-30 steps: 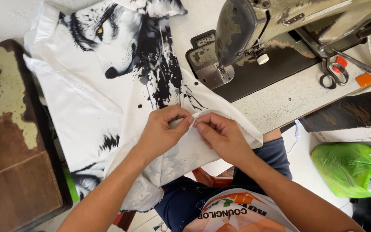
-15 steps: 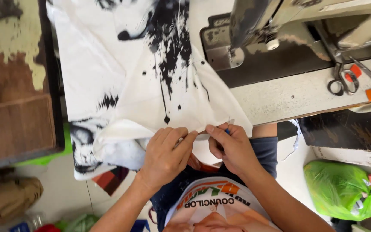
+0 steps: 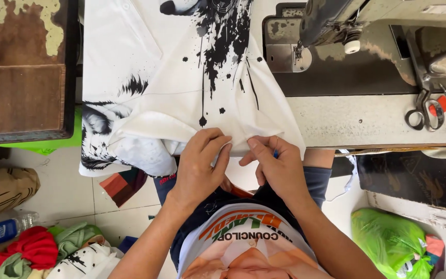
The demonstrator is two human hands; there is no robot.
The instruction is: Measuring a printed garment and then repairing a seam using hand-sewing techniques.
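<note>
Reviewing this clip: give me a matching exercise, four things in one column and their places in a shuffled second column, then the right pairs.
Things:
1. white printed fabric
2. scissors
3. green plastic bag
4. red cloth

Places:
A. on the floor, lower right
B. in a heap of clothes on the floor, lower left
C. pinched at its edge by the left hand and right hand
D. on the sewing table, right of the machine

Pairs: 1-C, 2-D, 3-A, 4-B

1 head-worn view, looking steeply down, close over the hands, sewing table edge (image 3: 378,124) and floor below
</note>
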